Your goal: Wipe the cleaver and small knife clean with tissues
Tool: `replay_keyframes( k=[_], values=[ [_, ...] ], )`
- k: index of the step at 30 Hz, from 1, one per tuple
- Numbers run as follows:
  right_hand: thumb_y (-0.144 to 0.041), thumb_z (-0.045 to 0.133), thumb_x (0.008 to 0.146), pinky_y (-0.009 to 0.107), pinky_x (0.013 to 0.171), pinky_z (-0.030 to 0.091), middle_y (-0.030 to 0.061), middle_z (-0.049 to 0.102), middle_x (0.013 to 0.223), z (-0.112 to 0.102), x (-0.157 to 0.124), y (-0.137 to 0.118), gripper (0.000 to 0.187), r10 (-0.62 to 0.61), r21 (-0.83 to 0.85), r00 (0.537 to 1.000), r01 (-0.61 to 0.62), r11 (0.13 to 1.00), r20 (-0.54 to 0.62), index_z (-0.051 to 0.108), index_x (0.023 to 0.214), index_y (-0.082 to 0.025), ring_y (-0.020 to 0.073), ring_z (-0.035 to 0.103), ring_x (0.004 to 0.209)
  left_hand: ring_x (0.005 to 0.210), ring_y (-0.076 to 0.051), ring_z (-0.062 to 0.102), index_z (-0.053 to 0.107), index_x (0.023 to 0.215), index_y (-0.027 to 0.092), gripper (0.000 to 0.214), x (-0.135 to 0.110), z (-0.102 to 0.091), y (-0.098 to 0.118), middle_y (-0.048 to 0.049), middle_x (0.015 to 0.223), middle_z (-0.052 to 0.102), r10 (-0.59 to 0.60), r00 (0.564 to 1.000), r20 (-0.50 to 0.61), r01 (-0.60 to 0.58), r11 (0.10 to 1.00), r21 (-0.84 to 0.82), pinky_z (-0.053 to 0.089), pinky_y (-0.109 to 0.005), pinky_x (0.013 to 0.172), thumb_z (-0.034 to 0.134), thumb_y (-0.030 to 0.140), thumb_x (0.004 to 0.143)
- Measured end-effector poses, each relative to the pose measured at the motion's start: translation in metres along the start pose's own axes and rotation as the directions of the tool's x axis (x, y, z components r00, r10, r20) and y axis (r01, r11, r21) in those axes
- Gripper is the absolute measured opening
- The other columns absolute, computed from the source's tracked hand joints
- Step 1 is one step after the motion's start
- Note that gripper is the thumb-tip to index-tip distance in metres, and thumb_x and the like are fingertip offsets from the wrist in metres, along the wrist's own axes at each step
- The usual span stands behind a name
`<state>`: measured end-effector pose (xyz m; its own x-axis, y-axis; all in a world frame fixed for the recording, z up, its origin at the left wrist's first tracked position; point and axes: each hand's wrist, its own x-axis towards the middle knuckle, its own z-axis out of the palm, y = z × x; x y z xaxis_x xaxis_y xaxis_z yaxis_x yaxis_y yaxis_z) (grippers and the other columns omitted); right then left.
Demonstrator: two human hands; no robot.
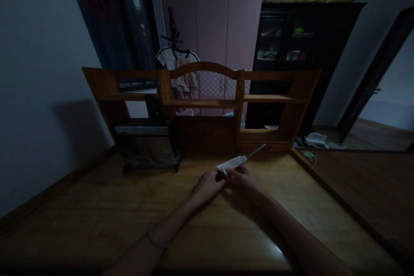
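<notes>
A screwdriver-like tool with a thin metal shaft (256, 151) is held over the bare wooden surface. White paper or cloth (233, 163) covers most of its handle, and a dark handle end (220, 176) sticks out near me. The shaft points away to the upper right. My left hand (208, 184) is closed around the dark end, its fingertips partly hidden. With thumb and fingers, my right hand (242, 177) grips the white wrapping from the right side. Both hands nearly touch each other. A clear band (155, 237) circles my left wrist.
A wooden shelf unit (203, 103) spans the back of the wooden surface (181, 224). In front of its left part stands a dark-framed rack or box (147, 148). A raised wooden edge (336, 198) runs along the right, and a white wall (48, 95) stands left. The room is dim.
</notes>
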<state>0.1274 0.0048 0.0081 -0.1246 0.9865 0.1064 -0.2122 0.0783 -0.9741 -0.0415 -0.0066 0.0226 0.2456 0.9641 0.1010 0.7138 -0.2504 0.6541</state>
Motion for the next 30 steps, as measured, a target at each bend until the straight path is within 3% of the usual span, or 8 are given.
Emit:
replay_keyframes(
  k=[4,10,14,19,23,26,30],
  values=[
    [-0.044,0.08,0.065,0.029,0.068,0.048,0.0058,0.07,0.076,-0.011,0.003,-0.014,0.035,-0.077,-0.037,0.995,0.075,0.997,-0.07,0.069,0.08,-0.014,0.0172,0.063,0.068,0.075,-0.02,0.064,0.071,0.087,0.015,0.03,0.003,0.006,-0.006,-0.0064,0.083,0.072,0.05,0.997,-0.064,-0.049,0.999,0.013,0.041,-0.024,0.063,0.057,0.041,0.081],
    [-0.041,0.081,0.063,0.026,0.061,0.043,0.0004,0.063,0.071,-0.027,0.006,-0.034,0.032,-0.168,-0.002,0.939,0.176,0.984,-0.299,0.067,0.077,-0.015,0.0127,0.054,0.062,0.073,-0.018,0.063,0.07,0.084,0.018,0.033,0.005,0.012,-0.011,-0.0018,0.08,0.07,0.176,0.981,-0.08,-0.18,0.983,-0.042,0.039,-0.023,0.063,0.053,0.046,0.085],
    [-0.044,0.079,0.066,0.026,0.06,0.042,0.0002,0.062,0.069,-0.021,0.004,-0.03,0.033,-0.177,-0.016,0.949,0.179,0.984,-0.259,0.066,0.076,-0.016,0.0128,0.053,0.062,0.074,-0.018,0.063,0.07,0.085,0.018,0.032,0.005,0.012,-0.011,-0.003,0.081,0.07,0.166,0.982,-0.089,-0.17,0.985,-0.031,0.039,-0.023,0.062,0.053,0.045,0.085],
    [-0.049,0.076,0.068,0.027,0.064,0.044,0.0029,0.065,0.07,-0.004,-0.001,-0.017,0.036,-0.144,-0.109,0.988,0.137,0.985,-0.061,0.067,0.076,-0.015,0.0155,0.057,0.065,0.076,-0.019,0.064,0.071,0.092,0.017,0.03,0.004,0.011,-0.009,-0.0058,0.086,0.072,0.1,0.991,-0.084,-0.103,0.994,-0.026,0.041,-0.024,0.063,0.055,0.041,0.083],
    [-0.053,0.074,0.068,0.029,0.065,0.046,0.0048,0.067,0.069,0.001,-0.002,-0.014,0.04,-0.112,-0.135,0.994,0.112,0.985,0.006,0.068,0.073,-0.014,0.0171,0.06,0.065,0.079,-0.02,0.066,0.071,0.097,0.019,0.032,0.003,0.008,-0.007,-0.0058,0.089,0.073,0.104,0.993,-0.058,-0.107,0.993,-0.048,0.041,-0.024,0.063,0.053,0.042,0.084],
    [-0.052,0.075,0.067,0.029,0.063,0.046,0.0047,0.066,0.069,-0.006,0.001,-0.021,0.04,-0.137,-0.122,0.989,0.129,0.984,-0.058,0.068,0.074,-0.014,0.017,0.058,0.064,0.079,-0.021,0.065,0.071,0.092,0.018,0.029,0.003,0.006,-0.006,-0.0061,0.087,0.072,0.115,0.99,-0.087,-0.114,0.993,0.011,0.041,-0.024,0.064,0.054,0.041,0.084],
    [-0.049,0.074,0.069,0.029,0.061,0.045,0.0048,0.064,0.07,-0.023,0.001,-0.043,0.033,-0.216,-0.104,0.94,0.195,0.975,-0.262,0.066,0.072,-0.017,0.0172,0.057,0.064,0.082,-0.021,0.065,0.071,0.094,0.02,0.026,0.002,0.004,-0.005,-0.0064,0.09,0.073,0.153,0.98,-0.125,-0.144,0.986,0.081,0.042,-0.025,0.07,0.056,0.038,0.083]
  ],
)
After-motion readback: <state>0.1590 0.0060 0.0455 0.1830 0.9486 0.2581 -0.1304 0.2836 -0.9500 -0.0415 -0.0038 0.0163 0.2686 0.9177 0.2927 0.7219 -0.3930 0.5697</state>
